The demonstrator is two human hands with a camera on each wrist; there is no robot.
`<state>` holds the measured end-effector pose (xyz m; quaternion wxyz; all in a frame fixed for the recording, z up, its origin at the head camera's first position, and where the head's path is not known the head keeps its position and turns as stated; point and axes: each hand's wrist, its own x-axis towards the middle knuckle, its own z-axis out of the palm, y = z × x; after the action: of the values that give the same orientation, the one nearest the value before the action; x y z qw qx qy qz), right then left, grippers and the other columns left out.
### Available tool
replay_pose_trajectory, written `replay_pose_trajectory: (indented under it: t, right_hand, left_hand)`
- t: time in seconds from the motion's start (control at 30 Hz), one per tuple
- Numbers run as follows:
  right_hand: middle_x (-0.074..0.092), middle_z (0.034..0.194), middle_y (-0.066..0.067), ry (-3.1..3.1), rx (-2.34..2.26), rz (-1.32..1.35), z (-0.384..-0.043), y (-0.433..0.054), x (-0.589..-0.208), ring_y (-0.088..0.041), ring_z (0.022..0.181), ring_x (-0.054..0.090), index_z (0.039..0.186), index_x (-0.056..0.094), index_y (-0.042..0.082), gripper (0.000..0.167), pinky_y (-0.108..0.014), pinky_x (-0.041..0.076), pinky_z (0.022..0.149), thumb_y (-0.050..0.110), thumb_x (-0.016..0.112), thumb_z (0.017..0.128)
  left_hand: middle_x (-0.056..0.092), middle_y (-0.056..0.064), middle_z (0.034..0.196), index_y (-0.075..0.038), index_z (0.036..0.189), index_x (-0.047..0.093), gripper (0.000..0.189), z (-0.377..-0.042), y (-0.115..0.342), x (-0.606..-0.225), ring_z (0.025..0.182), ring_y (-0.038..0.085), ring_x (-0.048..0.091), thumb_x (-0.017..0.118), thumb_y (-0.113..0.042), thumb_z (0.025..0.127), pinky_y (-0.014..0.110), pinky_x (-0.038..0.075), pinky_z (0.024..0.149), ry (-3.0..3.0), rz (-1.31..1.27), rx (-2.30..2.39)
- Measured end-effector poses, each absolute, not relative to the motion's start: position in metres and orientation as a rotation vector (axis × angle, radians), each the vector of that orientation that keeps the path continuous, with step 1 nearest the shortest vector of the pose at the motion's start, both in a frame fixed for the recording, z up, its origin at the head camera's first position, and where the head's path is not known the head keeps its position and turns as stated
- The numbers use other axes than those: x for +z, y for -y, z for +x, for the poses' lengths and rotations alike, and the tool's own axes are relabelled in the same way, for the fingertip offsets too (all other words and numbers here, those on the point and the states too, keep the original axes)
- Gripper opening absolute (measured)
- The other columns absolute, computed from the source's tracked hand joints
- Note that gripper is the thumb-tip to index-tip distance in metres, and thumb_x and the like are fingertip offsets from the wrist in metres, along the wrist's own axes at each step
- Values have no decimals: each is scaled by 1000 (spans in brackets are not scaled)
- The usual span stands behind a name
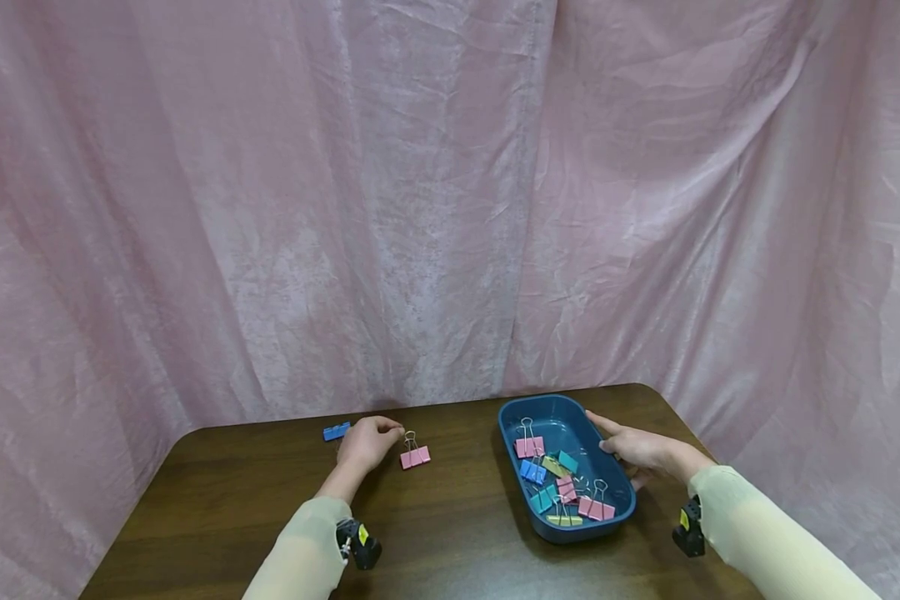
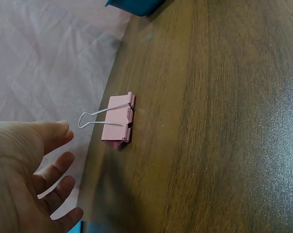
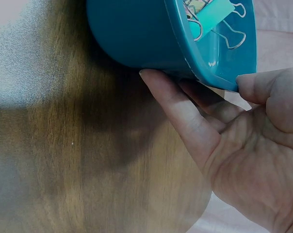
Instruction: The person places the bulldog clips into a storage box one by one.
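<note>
A pink binder clip (image 1: 415,457) stands on the wooden table, its wire handle pointing up and back. Beside that handle is my left hand (image 1: 369,443); the left wrist view shows its fingers loosely bent, with a small gap between the thumb and the clip (image 2: 118,119). My right hand (image 1: 637,447) grips the right side of a dark blue tray (image 1: 506,433), thumb at the rim and other fingers against the outer wall. Several pink, blue, teal and yellow binder clips lie in the tray, among them a teal one (image 3: 213,19).
A blue binder clip (image 1: 336,431) lies on the table (image 1: 450,508), left of my left hand. Pink curtains (image 1: 435,208) hang along the table's back edge. The tray sits near the right side of the table.
</note>
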<state>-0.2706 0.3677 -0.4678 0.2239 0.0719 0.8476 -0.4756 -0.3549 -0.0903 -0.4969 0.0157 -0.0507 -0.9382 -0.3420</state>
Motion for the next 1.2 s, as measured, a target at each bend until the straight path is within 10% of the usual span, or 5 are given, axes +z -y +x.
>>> replay_pose_trajectory:
  t: [1.2]
  right_hand:
    - [30,153,-38,-2334,-1341,180,-268,-367,-466,-41,104,64,166,11,27,67,-54,59,71,14,42,108]
  left_hand:
    - [74,5,104,-14,97,81,17,-356,84,-506,97,29,67,71,-27,94,49,52,85,2927,-118,-1104]
